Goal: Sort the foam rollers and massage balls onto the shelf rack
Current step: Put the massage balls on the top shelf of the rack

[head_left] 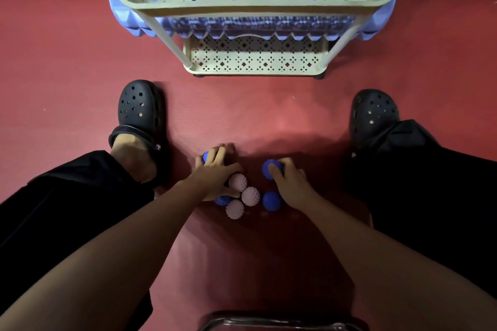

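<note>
Head view, looking down at the red floor mat (pixel 67 62) between my two feet in black clogs (pixel 139 107).

Massage balls lie clustered on the mat at near centre, so both hands can reach them from one crouch. Left hand (pixel 215 174) lies over the left side of the cluster: fingers curled round a blue spiked ball (pixel 205 156) at its far edge, thumb side touching a pale spiked ball (pixel 238 181). Another blue ball (pixel 222 200) peeks out from under the wrist. Two more pale balls (pixel 250 196) sit touching, just right of that hand.

Right hand (pixel 289 177) has its fingers curled over a second blue ball (pixel 270 168); a further blue one (pixel 271 201) rests just beside the wrist, untouched.

Shelf rack (pixel 255 62) stands at the far side, facing me. A ridged light-blue foam roller (pixel 269 27) lies on its middle tier, ends overhanging. Bottom tier shows bare.

Judgement: the balls are being gathered one per hand by colour, probably for the low tier, the shortest lift from here.
</note>
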